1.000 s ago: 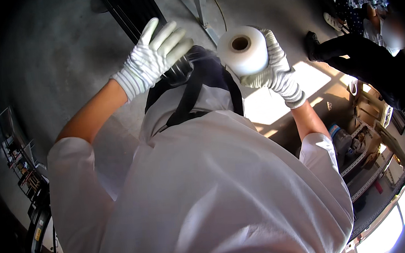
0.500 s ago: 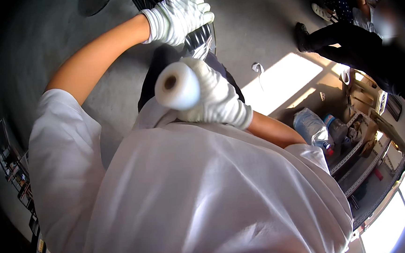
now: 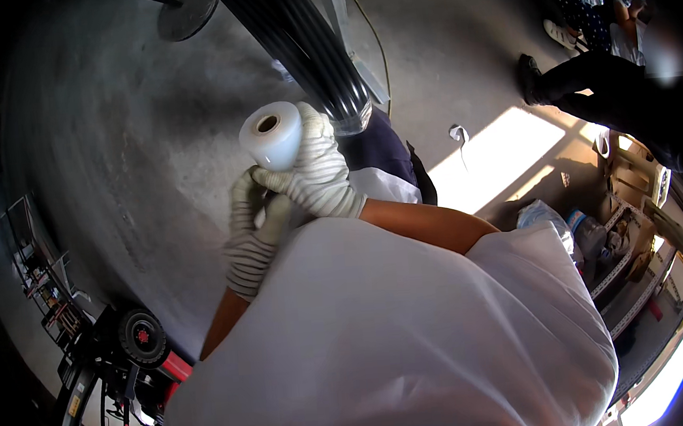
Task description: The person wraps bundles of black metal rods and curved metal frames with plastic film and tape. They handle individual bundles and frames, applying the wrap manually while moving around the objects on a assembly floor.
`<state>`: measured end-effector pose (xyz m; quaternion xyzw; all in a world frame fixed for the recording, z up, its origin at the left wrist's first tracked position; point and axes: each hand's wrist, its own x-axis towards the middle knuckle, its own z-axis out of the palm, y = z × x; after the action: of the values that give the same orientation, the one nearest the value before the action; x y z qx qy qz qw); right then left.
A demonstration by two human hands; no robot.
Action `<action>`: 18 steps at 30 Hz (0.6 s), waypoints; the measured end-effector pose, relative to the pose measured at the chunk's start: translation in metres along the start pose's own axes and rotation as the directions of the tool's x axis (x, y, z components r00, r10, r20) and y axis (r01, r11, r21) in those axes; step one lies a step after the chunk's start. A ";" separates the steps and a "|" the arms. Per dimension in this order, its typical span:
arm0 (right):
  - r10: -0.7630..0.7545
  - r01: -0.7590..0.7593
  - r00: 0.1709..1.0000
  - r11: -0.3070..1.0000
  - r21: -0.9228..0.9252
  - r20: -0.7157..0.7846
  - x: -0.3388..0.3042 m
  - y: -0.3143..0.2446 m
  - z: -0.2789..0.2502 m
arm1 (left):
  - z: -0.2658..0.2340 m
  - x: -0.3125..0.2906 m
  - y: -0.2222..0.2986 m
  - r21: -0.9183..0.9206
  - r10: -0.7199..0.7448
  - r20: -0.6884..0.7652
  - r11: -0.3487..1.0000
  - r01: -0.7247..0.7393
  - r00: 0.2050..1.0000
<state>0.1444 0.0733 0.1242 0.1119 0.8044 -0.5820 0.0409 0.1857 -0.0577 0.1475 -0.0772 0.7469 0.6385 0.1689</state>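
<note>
A roll of clear stretch film (image 3: 272, 143) with a brown cardboard core stands tilted in front of my body. My right hand (image 3: 323, 171), in a striped white glove, is closed round its right side. Just below the roll, my left hand (image 3: 252, 235) is gloved too, its fingers curled and touching the right hand's fingers; what they hold, if anything, is hidden. Beyond the hands lies a bundle of long black tubes (image 3: 302, 45), running away to the upper left. Clear film wraps its near end (image 3: 355, 121), beside my leg.
A metal stand leg (image 3: 368, 80) and a thin cable (image 3: 381, 40) are beside the bundle. A round dark base (image 3: 187, 14) stands at far left. Wheeled machinery (image 3: 143, 338) is lower left. A shelf rack (image 3: 617, 249) with bottles stands right; another person's leg (image 3: 577, 78) is upper right.
My left hand has left the black tube bundle and come down beside the right hand. The film roll has shifted slightly left and up, still in my right hand.
</note>
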 end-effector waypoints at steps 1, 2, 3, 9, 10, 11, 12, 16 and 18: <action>0.053 -0.052 0.998 0.998 -0.025 0.028 -0.002 -0.005 0.006 | 0.014 -0.011 -0.008 -0.265 -0.082 -0.036 0.962 0.070 0.996; 0.031 -0.031 0.999 0.999 -0.017 0.020 -0.004 0.001 0.016 | 0.019 -0.005 -0.014 -0.281 0.036 -0.018 0.959 -0.040 0.999; -0.002 0.002 1.000 1.000 -0.013 0.021 -0.009 0.016 0.030 | 0.009 0.012 -0.052 -0.231 0.020 -0.058 0.972 -0.033 0.998; -0.262 0.315 0.928 0.932 -0.181 0.263 -0.020 -0.006 -0.008 | -0.004 0.103 -0.063 -0.609 -0.168 0.149 0.761 0.224 0.975; -0.157 0.113 0.880 0.986 0.122 0.449 -0.012 -0.008 -0.029 | -0.007 0.125 -0.078 -0.703 -0.180 0.240 0.645 0.298 0.954; -0.110 -0.164 0.761 0.921 0.352 0.640 -0.004 -0.007 -0.053 | -0.005 0.145 -0.103 -0.621 -0.025 0.208 0.769 0.152 0.978; 0.015 -0.249 0.837 0.900 0.357 0.547 0.002 -0.005 -0.071 | 0.004 0.163 -0.112 -0.544 0.035 0.223 0.833 0.095 0.974; 0.206 -0.266 0.964 0.774 0.574 0.168 0.060 0.050 -0.080 | 0.026 0.198 -0.109 -0.226 0.042 0.390 0.973 0.052 0.920; -0.023 -0.251 0.916 0.746 0.617 0.400 0.083 0.112 -0.057 | 0.038 0.206 -0.105 -0.097 0.050 0.470 0.995 -0.005 0.881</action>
<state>0.0930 0.1717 0.0228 0.0532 0.5158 -0.8334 0.1912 0.0343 -0.0175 -0.0273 0.0835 0.6538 0.6744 0.3328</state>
